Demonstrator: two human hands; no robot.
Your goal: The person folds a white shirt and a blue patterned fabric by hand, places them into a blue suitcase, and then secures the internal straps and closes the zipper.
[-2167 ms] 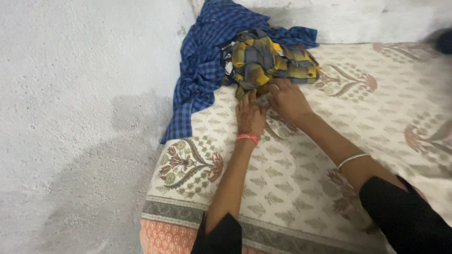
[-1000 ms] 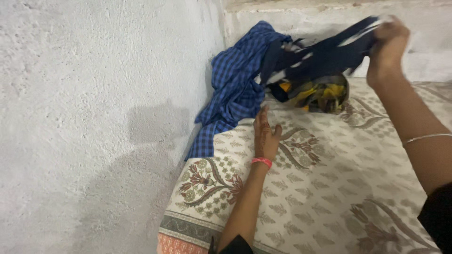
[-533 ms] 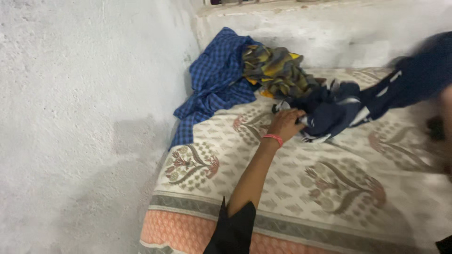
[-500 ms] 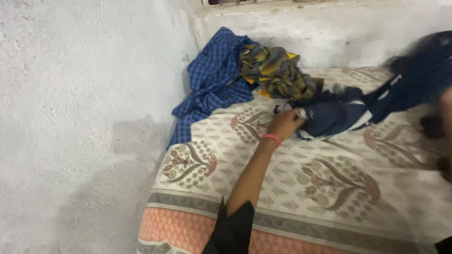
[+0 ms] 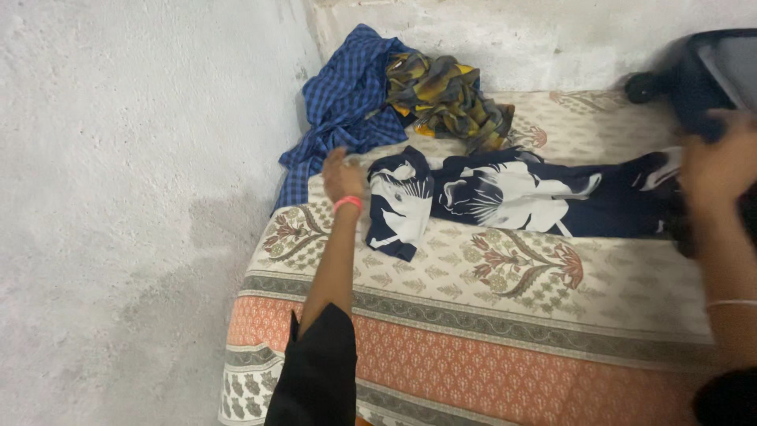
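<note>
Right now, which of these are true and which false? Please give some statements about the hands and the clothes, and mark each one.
1. The navy garment lies spread on the bed. True.
2. The left hand wears a pink band. True.
3. The blue checked shirt lies on the floor. False: it is heaped in the corner of the bed against the wall.
4. The yellow plaid cloth covers the navy garment. False: it lies behind it.
5. The right hand is at the garment's right end. True.

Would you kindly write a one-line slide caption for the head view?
Both hands, left hand and right hand, spread a navy floral garment across a patterned bedsheet.
</note>
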